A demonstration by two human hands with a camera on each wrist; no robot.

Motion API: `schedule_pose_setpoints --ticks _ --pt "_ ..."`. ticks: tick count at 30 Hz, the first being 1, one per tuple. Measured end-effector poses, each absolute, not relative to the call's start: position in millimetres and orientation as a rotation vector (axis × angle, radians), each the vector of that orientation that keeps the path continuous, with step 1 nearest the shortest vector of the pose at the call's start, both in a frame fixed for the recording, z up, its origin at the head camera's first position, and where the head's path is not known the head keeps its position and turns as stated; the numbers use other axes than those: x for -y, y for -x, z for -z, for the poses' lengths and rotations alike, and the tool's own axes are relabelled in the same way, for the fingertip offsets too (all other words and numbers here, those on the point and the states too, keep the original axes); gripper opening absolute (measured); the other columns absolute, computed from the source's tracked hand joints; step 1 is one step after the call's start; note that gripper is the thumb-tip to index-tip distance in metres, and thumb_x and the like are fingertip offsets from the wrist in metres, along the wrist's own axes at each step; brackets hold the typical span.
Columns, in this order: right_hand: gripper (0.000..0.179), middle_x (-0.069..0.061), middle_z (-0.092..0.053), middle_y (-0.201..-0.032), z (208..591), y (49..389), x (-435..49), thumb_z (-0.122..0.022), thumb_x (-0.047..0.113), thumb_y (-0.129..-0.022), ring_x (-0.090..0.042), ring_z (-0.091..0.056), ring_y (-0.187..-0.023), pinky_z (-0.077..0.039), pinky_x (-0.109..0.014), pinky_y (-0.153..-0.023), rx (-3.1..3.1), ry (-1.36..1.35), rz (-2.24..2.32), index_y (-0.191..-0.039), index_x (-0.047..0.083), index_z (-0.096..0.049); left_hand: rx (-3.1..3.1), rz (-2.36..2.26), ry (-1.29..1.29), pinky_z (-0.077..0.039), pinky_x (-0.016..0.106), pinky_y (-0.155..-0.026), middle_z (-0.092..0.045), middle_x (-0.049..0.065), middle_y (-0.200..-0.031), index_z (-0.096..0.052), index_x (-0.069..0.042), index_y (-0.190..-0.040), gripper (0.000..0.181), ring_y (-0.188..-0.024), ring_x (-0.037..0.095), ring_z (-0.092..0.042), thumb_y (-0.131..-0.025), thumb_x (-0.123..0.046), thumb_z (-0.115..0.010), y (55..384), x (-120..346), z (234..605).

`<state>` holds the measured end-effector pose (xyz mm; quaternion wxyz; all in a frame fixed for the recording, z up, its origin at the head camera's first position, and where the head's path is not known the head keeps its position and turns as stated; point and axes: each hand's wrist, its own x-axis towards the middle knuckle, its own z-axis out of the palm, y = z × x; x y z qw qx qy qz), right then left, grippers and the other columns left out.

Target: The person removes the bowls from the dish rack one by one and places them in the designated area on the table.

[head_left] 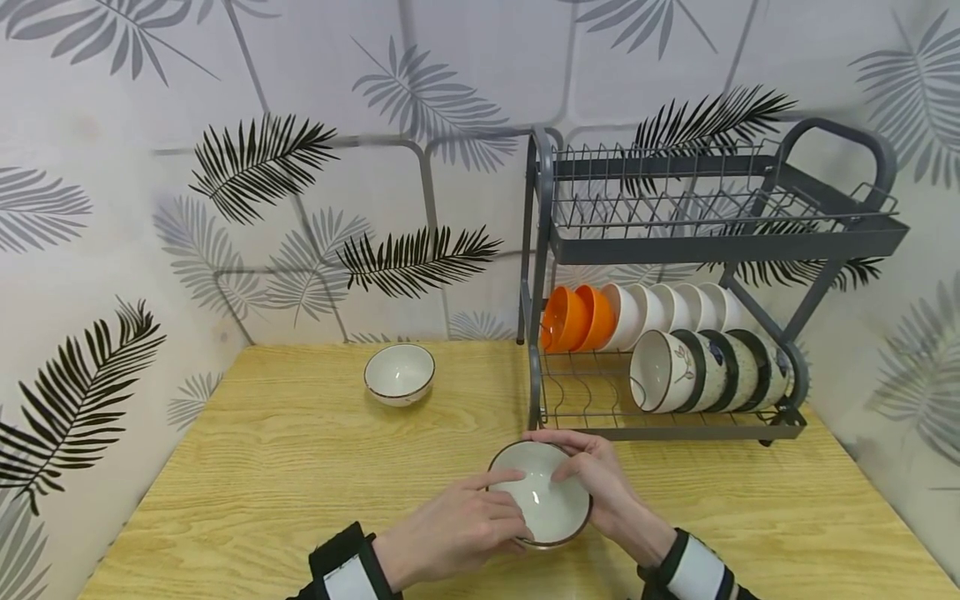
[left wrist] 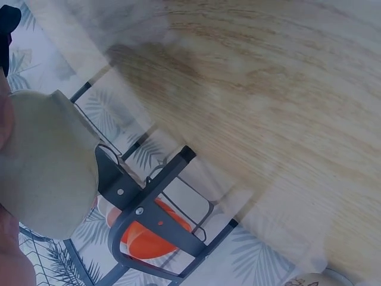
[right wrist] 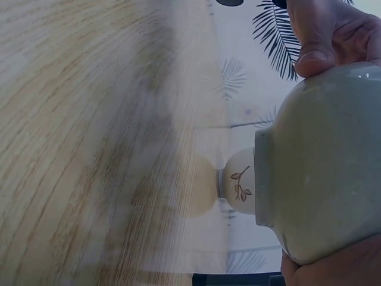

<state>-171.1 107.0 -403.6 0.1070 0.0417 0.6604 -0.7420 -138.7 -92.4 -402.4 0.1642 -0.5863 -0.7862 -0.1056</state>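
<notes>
A white bowl with a dark brown rim is held between both hands above the near part of the table, its inside facing up toward the head camera. At its left side the left hand grips the rim, with fingers reaching over the inside. The right hand holds the opposite side, thumb inside the bowl and other fingers around the outer wall. The right wrist view shows the bowl's plain pale outside and foot, raised off the table. In the left wrist view the same pale outer wall appears.
A similar bowl stands upright at the table's back. A two-tier grey dish rack stands behind and right of the hands. Its lower tier holds orange bowls, white bowls and patterned bowls on edge. A patterned wall closes the back.
</notes>
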Motion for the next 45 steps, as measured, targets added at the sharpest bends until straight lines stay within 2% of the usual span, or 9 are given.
schedule_pose_setpoints --ticks 3,7,10,15,23,29,35,38,45 --pt "0.056 -0.010 -0.071 -0.111 403 171 -107 -0.050 -0.023 -0.066 -0.024 -0.056 -0.113 -0.051 -0.029 -0.083 -1.953 -0.118 2.181 -0.114 -0.002 -0.069 2.228 0.278 1.656 -0.029 0.027 -0.113 -0.071 -0.011 -0.085 -0.071 -0.018 -0.091 0.009 -0.086 -0.002 -0.063 -0.084 -0.023 -0.072 138 92 404" --pt "0.057 -0.009 -0.071 -0.110 403 171 -108 -0.048 -0.023 -0.066 -0.024 -0.058 -0.110 -0.051 -0.030 -0.081 -1.951 -0.114 2.183 -0.114 0.000 -0.070 2.176 0.231 1.624 -0.040 0.027 -0.106 -0.072 -0.010 -0.085 -0.070 -0.018 -0.088 0.007 -0.085 -0.001 -0.064 -0.086 -0.024 -0.070 137 93 406" --pt "0.056 -0.009 -0.071 -0.110 402 171 -109 -0.048 -0.022 -0.068 -0.024 -0.059 -0.109 -0.051 -0.030 -0.081 -1.952 -0.089 2.181 -0.114 0.000 -0.070 2.128 0.196 1.591 -0.050 0.023 -0.091 -0.071 -0.010 -0.082 -0.069 -0.018 -0.087 0.008 -0.081 0.001 -0.062 -0.086 -0.026 -0.070 137 93 407" --pt "0.051 -0.010 -0.069 -0.116 404 171 -111 -0.052 -0.018 -0.074 -0.026 -0.056 -0.113 -0.049 -0.032 -0.085 -1.963 0.036 2.157 -0.119 0.000 -0.067 2.100 0.158 1.554 -0.053 0.021 -0.073 -0.070 -0.012 -0.080 -0.067 -0.019 -0.088 0.008 -0.076 0.004 -0.059 -0.087 -0.027 -0.068 136 94 408" --pt "0.044 -0.016 -0.056 -0.133 407 171 -116 -0.056 -0.004 -0.089 -0.025 -0.048 -0.124 -0.046 -0.031 -0.096 -1.928 0.242 2.158 -0.133 -0.003 -0.053 2.125 0.177 1.508 -0.055 0.021 -0.072 -0.068 -0.013 -0.076 -0.068 -0.018 -0.085 0.006 -0.071 0.003 -0.060 -0.082 -0.021 -0.072 139 100 411" --pt "0.040 -0.021 -0.051 -0.137 412 170 -122 -0.052 0.000 -0.094 -0.027 -0.046 -0.127 -0.037 -0.044 -0.108 -2.015 0.348 2.122 -0.134 -0.004 -0.049 2.196 0.196 1.436 -0.055 0.024 -0.068 -0.068 -0.013 -0.075 -0.069 -0.018 -0.084 0.010 -0.069 0.004 -0.060 -0.079 -0.023 -0.076 144 110 419" --pt "0.039 -0.026 -0.048 -0.137 415 168 -126 -0.050 0.000 -0.096 -0.034 -0.046 -0.125 -0.033 -0.056 -0.107 -2.048 0.445 2.100 -0.134 -0.008 -0.047 2.251 0.247 1.362 -0.054 0.024 -0.063 -0.068 -0.011 -0.074 -0.069 -0.016 -0.083 0.013 -0.065 0.004 -0.060 -0.076 -0.023 -0.078 148 122 426" --pt "0.037 -0.025 -0.052 -0.134 415 166 -128 -0.051 0.001 -0.096 -0.037 -0.046 -0.124 -0.033 -0.059 -0.106 -2.064 0.454 2.081 -0.132 -0.008 -0.049 2.258 0.267 1.319 -0.055 0.025 -0.061 -0.068 -0.010 -0.071 -0.069 -0.015 -0.081 0.014 -0.062 0.005 -0.060 -0.075 -0.021 -0.079 150 128 430" --pt "0.033 -0.021 -0.059 -0.126 417 164 -135 -0.053 0.003 -0.095 -0.038 -0.050 -0.119 -0.037 -0.055 -0.103 -2.112 0.442 2.038 -0.127 -0.007 -0.054 2.326 0.290 1.236 -0.056 0.028 -0.061 -0.071 -0.006 -0.071 -0.069 -0.013 -0.081 0.012 -0.060 0.007 -0.062 -0.076 -0.018 -0.079 155 139 438"
